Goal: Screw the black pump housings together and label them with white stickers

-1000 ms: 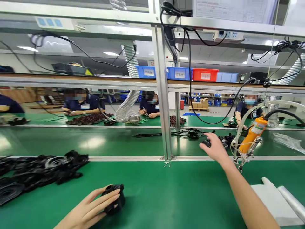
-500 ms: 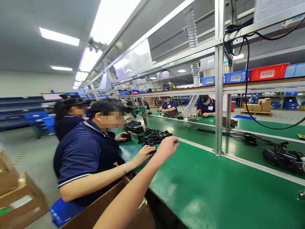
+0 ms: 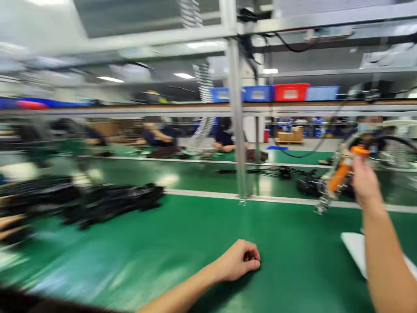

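Observation:
My left hand [image 3: 239, 261] rests on the green mat [image 3: 182, 243] at bottom centre. Its fingers are curled into a loose fist, and I cannot see whether anything is inside. My right hand [image 3: 365, 182] is raised at the right, its back towards me. It is right beside the hanging orange electric screwdriver [image 3: 340, 174], and blur hides whether the fingers grip it. A pile of black plastic parts [image 3: 110, 202] lies on the mat to the left, far from both hands.
The whole view is smeared by motion. A metal post [image 3: 237, 130] stands at the mat's far edge, with a conveyor behind it. White sheets [image 3: 353, 248] lie at the right. A co-worker's hand [image 3: 9, 226] shows at the left edge. Blue and red bins [image 3: 289, 92] sit on the upper shelf.
My view has swung back from the co-workers on the left to my own station. My left hand has come down onto the mat as a fist. My right hand is now up by the screwdriver.

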Motion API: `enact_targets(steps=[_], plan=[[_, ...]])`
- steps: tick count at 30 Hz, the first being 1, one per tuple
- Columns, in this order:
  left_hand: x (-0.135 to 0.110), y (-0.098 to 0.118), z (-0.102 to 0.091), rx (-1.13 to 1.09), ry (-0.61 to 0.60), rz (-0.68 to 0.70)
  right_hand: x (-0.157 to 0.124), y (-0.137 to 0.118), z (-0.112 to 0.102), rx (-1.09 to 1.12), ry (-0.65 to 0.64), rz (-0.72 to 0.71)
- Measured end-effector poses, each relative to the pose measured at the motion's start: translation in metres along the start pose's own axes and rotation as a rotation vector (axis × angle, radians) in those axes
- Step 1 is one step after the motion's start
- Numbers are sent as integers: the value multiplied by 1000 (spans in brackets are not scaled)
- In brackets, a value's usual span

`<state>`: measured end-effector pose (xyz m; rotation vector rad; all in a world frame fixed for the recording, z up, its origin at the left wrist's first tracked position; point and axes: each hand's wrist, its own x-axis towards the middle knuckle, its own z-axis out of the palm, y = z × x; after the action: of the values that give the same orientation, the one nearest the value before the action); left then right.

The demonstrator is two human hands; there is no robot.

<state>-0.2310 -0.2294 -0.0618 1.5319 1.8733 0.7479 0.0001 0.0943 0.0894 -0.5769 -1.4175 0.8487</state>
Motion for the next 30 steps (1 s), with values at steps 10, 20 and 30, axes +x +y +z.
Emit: enact_targets(steps=[10, 20, 30], plan=[[197, 118, 173, -367, 41, 441, -25, 56, -130, -493, -514, 310], [253, 148, 199, -564, -60, 415, -45, 93, -190, -535, -910, 453], [243, 155, 200, -641, -72, 357, -58, 92, -185, -526, -961, 381]])
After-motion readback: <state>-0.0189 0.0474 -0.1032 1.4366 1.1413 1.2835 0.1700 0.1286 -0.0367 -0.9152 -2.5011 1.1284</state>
